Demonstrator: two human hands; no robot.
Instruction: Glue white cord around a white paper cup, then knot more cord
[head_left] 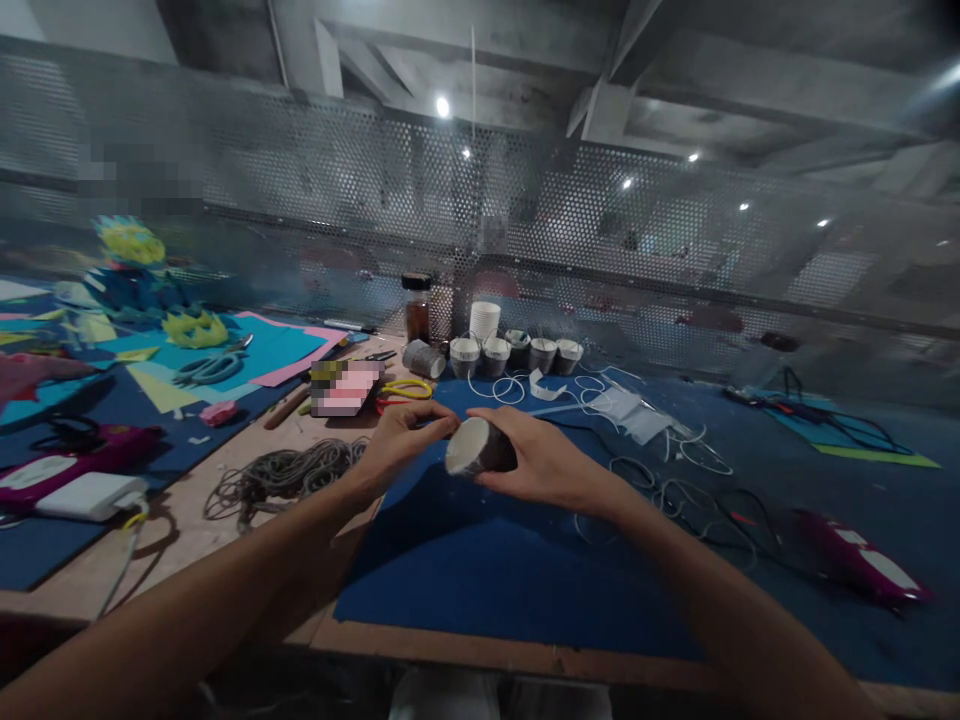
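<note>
My right hand (536, 455) is wrapped round a small paper cup (469, 447) with a dark grey outside. The cup is tilted on its side above the blue mat (465, 570), its pale round end facing left. Just left of it, my left hand (409, 435) has thumb and forefinger brought together at the cup's upper edge. Whatever is between those fingertips is too small to make out. Beyond my hands stands a row of similar grey cups (496, 357) with white insides, and another grey cup (424, 358) lies on its side.
A tangle of grey cord (292, 475) lies left of the mat, with yellow-handled scissors (405, 390) behind it. White cups (484, 320) are stacked beside a brown jar (417, 310). Loose white cord (510, 388) and a magenta power strip (862, 560) lie rightward. Grey-handled scissors (210, 368) rest on coloured paper.
</note>
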